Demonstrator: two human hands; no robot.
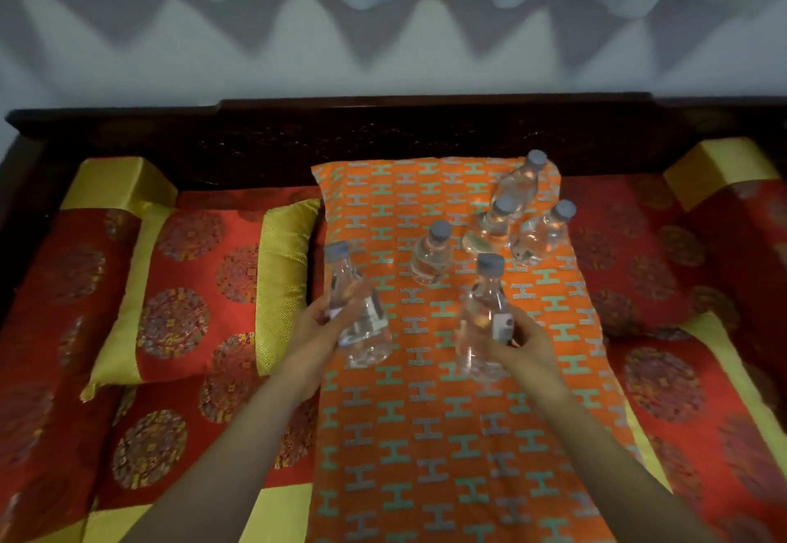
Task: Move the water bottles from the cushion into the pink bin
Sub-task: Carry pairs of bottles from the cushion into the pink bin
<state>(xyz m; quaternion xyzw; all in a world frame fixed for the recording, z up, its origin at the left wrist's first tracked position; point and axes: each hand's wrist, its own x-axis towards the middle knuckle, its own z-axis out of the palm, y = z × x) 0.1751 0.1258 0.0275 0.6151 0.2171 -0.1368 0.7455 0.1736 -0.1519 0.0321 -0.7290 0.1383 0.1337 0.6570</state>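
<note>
An orange cushion (426,436) with a teal and grey H pattern lies in the middle of the sofa. My left hand (313,329) grips a clear water bottle (362,329) with a grey cap, tilted and held above the cushion's left edge. My right hand (521,344) grips a second clear bottle (479,321), nearly upright over the cushion. Several more grey-capped bottles stand on the far right part of the cushion: one (431,259) nearest the middle, one (489,227) behind it, one (541,235) to the right, one (520,182) farthest back. No pink bin is in view.
A dark carved wooden sofa back (383,129) runs across behind the cushion. Red and gold patterned pillows (196,291) lie to the left, and red and gold cushions (681,270) to the right. A pale curtain hangs above.
</note>
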